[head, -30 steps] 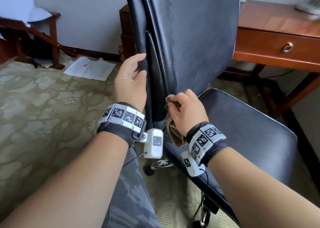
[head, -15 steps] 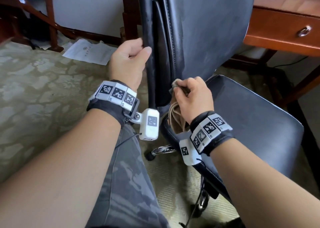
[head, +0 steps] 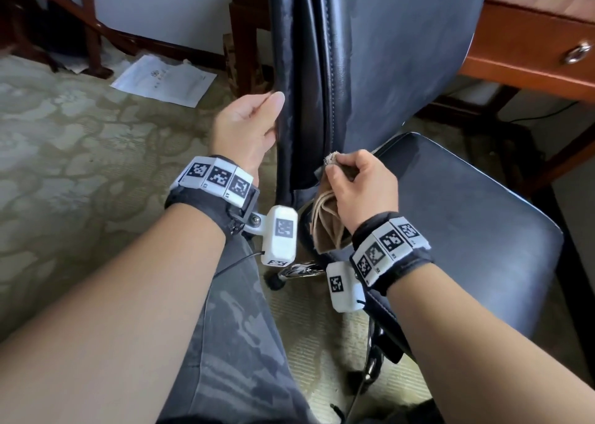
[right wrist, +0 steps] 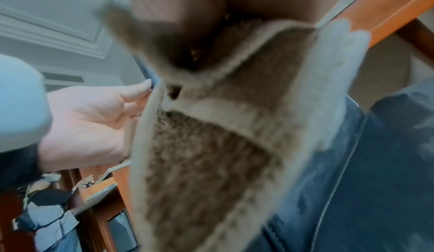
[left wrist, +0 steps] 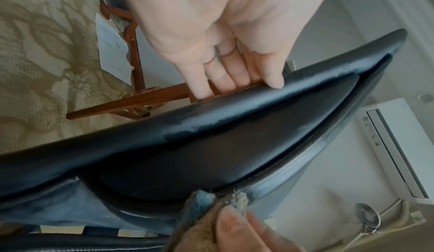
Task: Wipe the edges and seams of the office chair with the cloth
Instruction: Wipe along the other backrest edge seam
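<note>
The black leather office chair stands in front of me, its backrest (head: 386, 53) upright and its seat (head: 467, 217) to the right. My left hand (head: 248, 127) grips the backrest's left edge (left wrist: 234, 107), thumb on the front and fingers (left wrist: 225, 74) hooked behind. My right hand (head: 363, 182) holds a folded brown cloth (head: 328, 227) and presses its bunched tip against the low end of the stitched seam (head: 331, 101), just above the seat. The cloth (right wrist: 211, 126) fills the right wrist view, with the left hand (right wrist: 89, 122) beyond it. The rest of the cloth hangs below my fist.
A wooden desk with a ring-pull drawer (head: 576, 53) stands behind the chair at right. Sheets of paper (head: 164, 79) lie on the patterned carpet at left, near dark wooden furniture legs (head: 90, 37). The chair's chrome base (head: 299, 269) and my trouser leg (head: 241, 343) are below.
My left hand has gone from resting on the backrest edge to gripping it. The right hand and cloth stay at the bottom of the seam. The head view has tilted down.
</note>
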The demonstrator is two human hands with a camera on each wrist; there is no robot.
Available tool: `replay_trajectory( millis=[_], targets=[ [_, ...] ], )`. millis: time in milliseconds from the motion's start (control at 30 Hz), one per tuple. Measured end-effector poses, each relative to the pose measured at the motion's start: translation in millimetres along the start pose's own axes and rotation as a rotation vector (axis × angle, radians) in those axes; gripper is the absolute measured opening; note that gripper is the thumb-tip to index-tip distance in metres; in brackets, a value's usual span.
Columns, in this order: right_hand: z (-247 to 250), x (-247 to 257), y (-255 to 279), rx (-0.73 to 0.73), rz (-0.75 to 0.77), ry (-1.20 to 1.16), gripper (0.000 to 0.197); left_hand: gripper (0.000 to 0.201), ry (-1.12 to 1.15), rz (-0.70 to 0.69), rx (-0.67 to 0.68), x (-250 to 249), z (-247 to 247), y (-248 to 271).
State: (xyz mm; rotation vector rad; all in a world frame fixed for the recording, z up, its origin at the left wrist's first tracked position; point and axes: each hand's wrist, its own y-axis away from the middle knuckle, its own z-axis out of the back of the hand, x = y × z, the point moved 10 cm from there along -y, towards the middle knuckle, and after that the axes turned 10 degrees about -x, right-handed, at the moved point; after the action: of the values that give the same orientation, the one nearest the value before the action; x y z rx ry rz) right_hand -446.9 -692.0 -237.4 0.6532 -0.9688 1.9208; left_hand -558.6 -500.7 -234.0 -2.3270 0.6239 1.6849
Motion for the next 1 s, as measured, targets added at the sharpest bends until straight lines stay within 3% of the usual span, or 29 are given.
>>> replay_trajectory(
  millis=[167,367,533,733,900,1000],
  targets=[
    [-13.7,-28.9,5.1,0.104,-0.126,0.036,0.014,0.015,0.043,0.006,0.028,2.7,-0.2,0.2],
    [4.7,-17.3,2.1,-0.033,-0.093,-0.072,0.01,0.057,0.002,-0.014,0.038,7.2,2.9,-8.3],
    [-9.5,-22.6,5.9,0.033,-0.102,-0.014,0.01,0.036,-0.004,-0.001,0.052,10.5,2.0,-8.8],
    [-38.5,-49.2,19.7,0.17,-0.183,0.041,0.012,0.036,-0.007,-0.052,0.028,18.5,3.3,-10.4],
    [-20.5,-48.3,23.0,0.004,-0.194,-0.09,0.007,0.032,-0.114,-0.082,-0.04,44.5,17.8,-9.2],
    [-24.8,-44.7,22.5,0.015,-0.193,-0.075,0.01,0.032,-0.098,-0.085,-0.067,52.7,19.6,-8.1]
  ],
)
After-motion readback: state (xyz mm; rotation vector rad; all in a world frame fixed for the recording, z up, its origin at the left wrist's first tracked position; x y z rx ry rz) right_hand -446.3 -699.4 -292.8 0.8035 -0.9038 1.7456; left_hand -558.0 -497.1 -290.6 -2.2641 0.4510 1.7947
